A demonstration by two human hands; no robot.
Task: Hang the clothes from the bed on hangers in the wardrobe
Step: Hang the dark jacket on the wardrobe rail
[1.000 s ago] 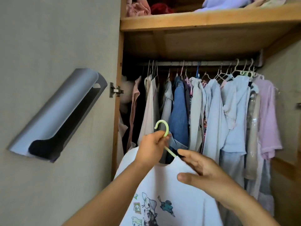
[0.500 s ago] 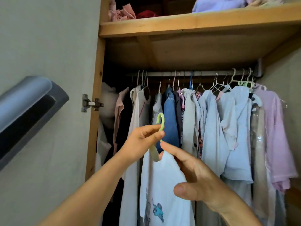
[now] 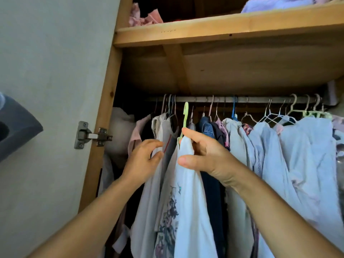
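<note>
Pinching the white T-shirt (image 3: 188, 183) at its green hanger (image 3: 185, 116), right hand (image 3: 204, 155); left hand (image 3: 143, 159) loose-fingered on hung clothes (image 3: 158, 164).

Matt wooden shelf (image 3: 223, 28), plastic hanger (image 3: 185, 116)
</note>
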